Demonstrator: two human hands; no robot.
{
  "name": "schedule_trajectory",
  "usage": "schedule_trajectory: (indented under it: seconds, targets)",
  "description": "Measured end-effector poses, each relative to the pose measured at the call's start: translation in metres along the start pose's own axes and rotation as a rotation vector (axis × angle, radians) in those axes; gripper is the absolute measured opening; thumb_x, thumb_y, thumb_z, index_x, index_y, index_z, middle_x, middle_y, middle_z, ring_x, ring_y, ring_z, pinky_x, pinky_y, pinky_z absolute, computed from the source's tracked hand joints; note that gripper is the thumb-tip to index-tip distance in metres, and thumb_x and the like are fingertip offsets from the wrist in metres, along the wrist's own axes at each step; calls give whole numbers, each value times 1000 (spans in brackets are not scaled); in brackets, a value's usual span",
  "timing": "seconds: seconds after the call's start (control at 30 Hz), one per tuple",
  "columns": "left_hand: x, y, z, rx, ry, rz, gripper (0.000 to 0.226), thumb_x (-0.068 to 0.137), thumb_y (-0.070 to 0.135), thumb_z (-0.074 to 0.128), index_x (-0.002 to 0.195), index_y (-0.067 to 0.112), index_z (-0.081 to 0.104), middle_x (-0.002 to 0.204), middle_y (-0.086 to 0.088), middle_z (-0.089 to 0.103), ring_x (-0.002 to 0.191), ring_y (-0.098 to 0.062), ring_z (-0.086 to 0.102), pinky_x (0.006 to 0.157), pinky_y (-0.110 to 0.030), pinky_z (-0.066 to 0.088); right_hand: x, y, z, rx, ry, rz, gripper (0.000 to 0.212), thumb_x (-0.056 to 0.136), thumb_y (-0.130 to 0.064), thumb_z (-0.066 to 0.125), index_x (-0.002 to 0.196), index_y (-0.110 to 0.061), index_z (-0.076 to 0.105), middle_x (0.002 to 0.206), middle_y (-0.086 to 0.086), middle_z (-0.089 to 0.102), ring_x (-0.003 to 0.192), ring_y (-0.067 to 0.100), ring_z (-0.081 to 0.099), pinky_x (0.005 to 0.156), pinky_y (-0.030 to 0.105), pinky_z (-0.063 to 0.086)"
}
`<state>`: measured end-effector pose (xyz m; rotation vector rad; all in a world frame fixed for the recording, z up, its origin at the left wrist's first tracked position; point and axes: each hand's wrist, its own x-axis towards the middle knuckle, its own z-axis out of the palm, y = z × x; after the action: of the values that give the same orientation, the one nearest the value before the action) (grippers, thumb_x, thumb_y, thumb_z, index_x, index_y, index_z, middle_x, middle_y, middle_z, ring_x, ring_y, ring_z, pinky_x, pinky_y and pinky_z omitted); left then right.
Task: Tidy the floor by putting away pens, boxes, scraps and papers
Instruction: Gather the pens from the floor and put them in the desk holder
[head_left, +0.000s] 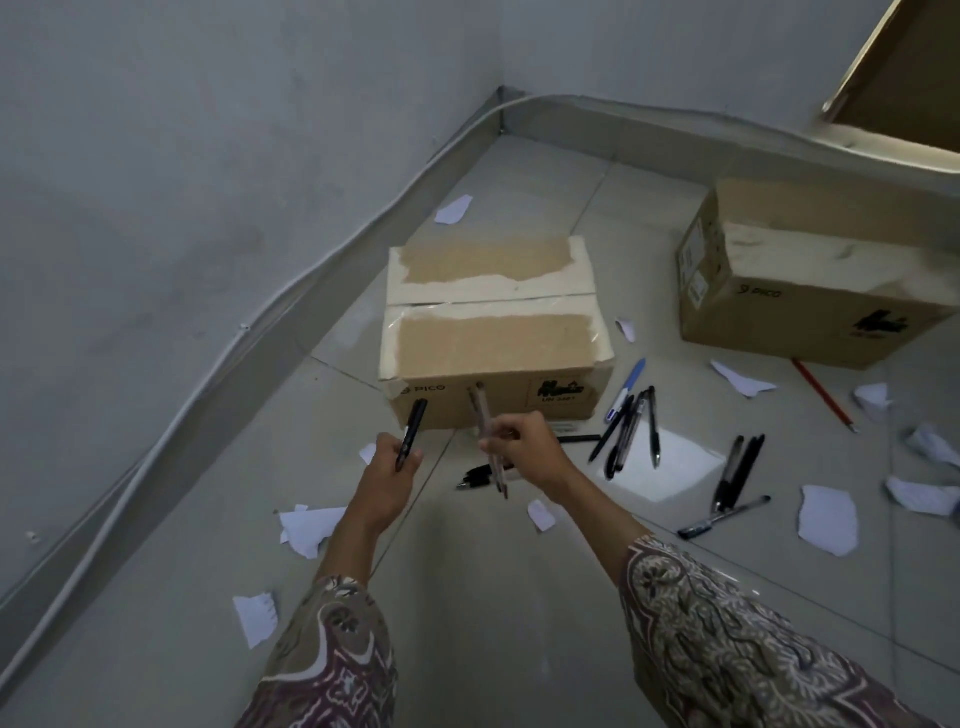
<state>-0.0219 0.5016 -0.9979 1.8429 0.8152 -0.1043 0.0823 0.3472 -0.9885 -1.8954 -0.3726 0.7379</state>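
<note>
While your left hand (389, 465) grips one black pen (411, 434) and your right hand (524, 447) pinches two pencils (488, 441), more pens (631, 434) lie on the floor (493, 597) — light, stiff, smooth, so take them mid-barrel.

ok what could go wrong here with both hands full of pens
1. The right hand pinches a loose bundle of thin pens near mid-length; one may slip out.
2. The left hand already holds a black marker, so grabbing more could drop it.
3. Torn white paper scraps underfoot could cause slipping.
</note>
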Motion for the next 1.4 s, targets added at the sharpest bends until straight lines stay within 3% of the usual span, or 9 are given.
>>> schedule_trajectory:
  seconds: [0.1,0.17,0.27,0.4,0.5,0.67,0.9,1.2,1.4]
  targets:
    - [-19,57,-6,25,-38,29,30,99,22,37,124,8,47,100,-32,57,87,-49,55,76,-52,49,-17,-45,-34,69,28,6,5,83,-3,65,82,2,66,63,2,55,59,12,49,61,22,44]
    - [-33,103,-9,-6,-46,44,31,99,15,38,127,5,48,109,-39,53,97,-56,50,88,-55,47,-32,-76,-63,92,60,9,9,82,-2,65,84,7,65,66,9,56,60,16,50,61,23,46]
    - [-54,173,-13,-110,-48,56,12,97,9,42,99,3,53,69,-15,56,60,-31,53,58,-28,51,-59,-123,-110,119,111,14,16,81,0,65,84,15,62,73,15,58,66,22,53,68,33,47]
    - [-84,263,-17,-150,-102,68,15,92,4,51,92,-7,62,78,-14,65,73,-23,62,65,-19,54,-99,-183,-176,159,200,24,6,80,3,65,75,1,63,65,8,59,59,15,57,66,25,49]
    - [-112,334,-15,-183,-169,69,15,89,5,57,89,-7,66,83,-14,67,79,-22,64,75,-24,50,-135,-226,-222,183,235,34,9,80,4,65,76,-2,61,63,6,59,52,2,58,56,12,48]
    - [-156,448,-1,-162,-259,116,11,85,9,63,89,-1,68,84,-11,64,81,-19,59,72,-23,45,-193,-295,-305,187,360,51,8,80,3,66,80,10,62,72,16,62,61,20,58,64,27,52]
    - [-224,590,26,-101,-393,202,14,78,17,72,91,11,72,78,7,66,76,-2,57,66,-15,40,-283,-381,-414,318,519,44,9,81,8,61,81,-1,62,81,17,63,66,19,58,63,20,53]
    - [-266,716,74,0,-612,397,18,83,14,65,99,6,69,91,-4,63,86,-13,54,67,-15,38,-347,-422,-519,359,751,5,9,84,1,61,90,7,63,80,10,62,72,15,60,63,18,51]
    - [-272,778,140,115,-759,513,20,94,22,51,77,15,59,85,-2,55,87,-17,47,72,-25,36,-380,-422,-582,328,945,-32,3,82,1,64,79,1,62,70,5,60,65,11,59,58,14,51]
